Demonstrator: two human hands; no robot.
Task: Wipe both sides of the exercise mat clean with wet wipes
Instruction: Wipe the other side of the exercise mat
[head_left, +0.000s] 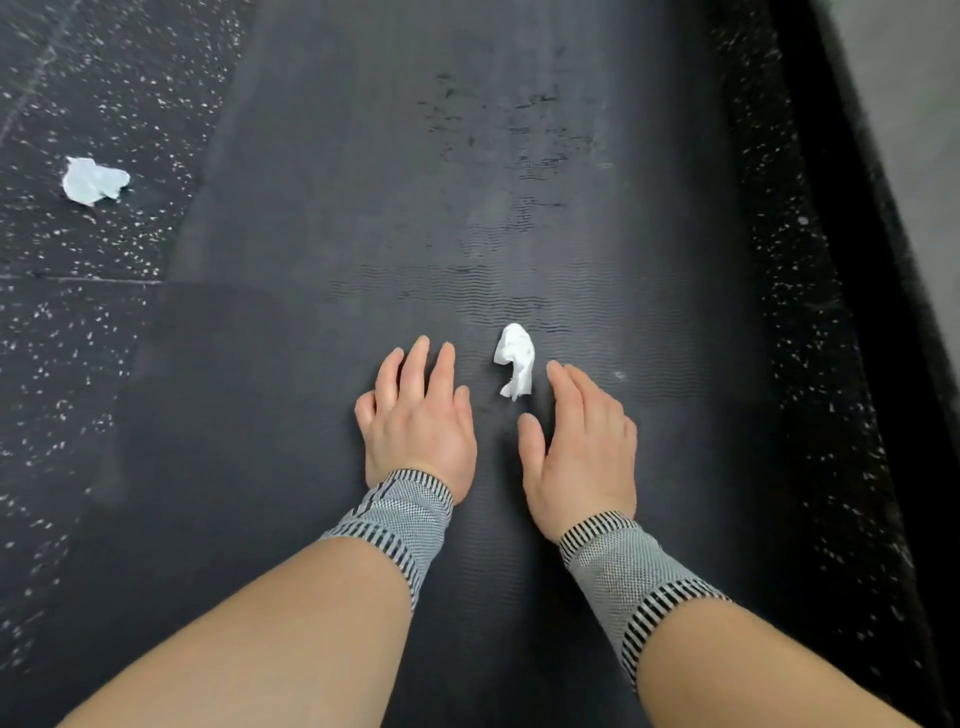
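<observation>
Crumpled wet wipe lies on mat between 2 seemingly empty hands

A wipe lies on the mat between both hands; another wipe lies on the floor, left.

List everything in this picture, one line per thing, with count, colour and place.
mat: one, dark grey, ribbed, stretched along the middle of the floor, with damp streaks farther up.
wipe on the mat: one, white, crumpled, lying between the two hands' fingertips, held by neither.
wipe on the floor: one, white, crumpled, left of the mat.
floor: black with white flecks, on both sides of the mat.
wall strip: grey, far right edge.
wrist sleeves: two, grey with black stripes, one per wrist.
left hand: open, fingers on the mat.
right hand: open, beside the wipe.
</observation>
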